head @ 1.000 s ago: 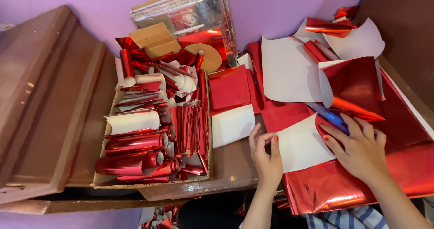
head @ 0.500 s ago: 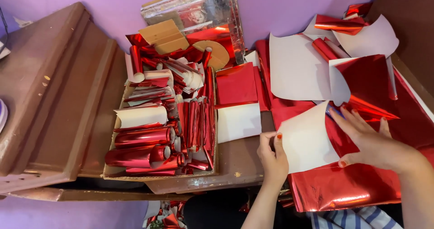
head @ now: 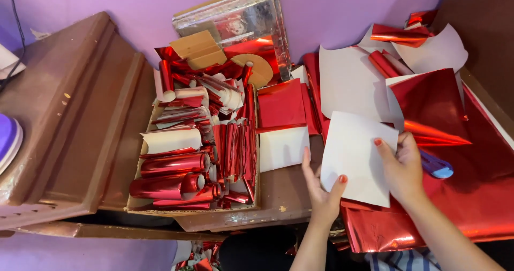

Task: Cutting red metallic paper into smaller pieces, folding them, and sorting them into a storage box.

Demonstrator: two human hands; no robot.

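both hands hold one square sheet point(head: 357, 158), white side up, lifted clear of the stack below it. left hand point(head: 320, 188) cups the sheet's lower left edge, thumb lying across the white face and fingers spread behind and beside it, so the paper is propped from underneath rather than pinched flat. right hand point(head: 402, 166) grips the right edge near the upper corner, forefinger laid on top and the other fingers curled behind, which keeps the sheet taut between the two holds and stops it from drooping. it hangs just above the red foil sheets point(head: 471, 196) spread over the right part of the counter point(head: 284, 196), shiny side up. a blue pen-like tool point(head: 435, 165) lies on that foil just beside the right hand, close enough to be picked up without reaching. to the left sits an open cardboard box point(head: 187, 209) packed with red foil rolls point(head: 171, 164), laid on their sides or stood on end so they stay bundled and do not uncurl (some show their white backing). between box and hands, smaller cut squares point(head: 282, 122) lie stacked, red above and white below. a silver foil-covered board point(head: 235, 19) leans against the purple wall point(head: 107, 3) at the back, out of the working area. a striped cloth shows at the bottom edge.
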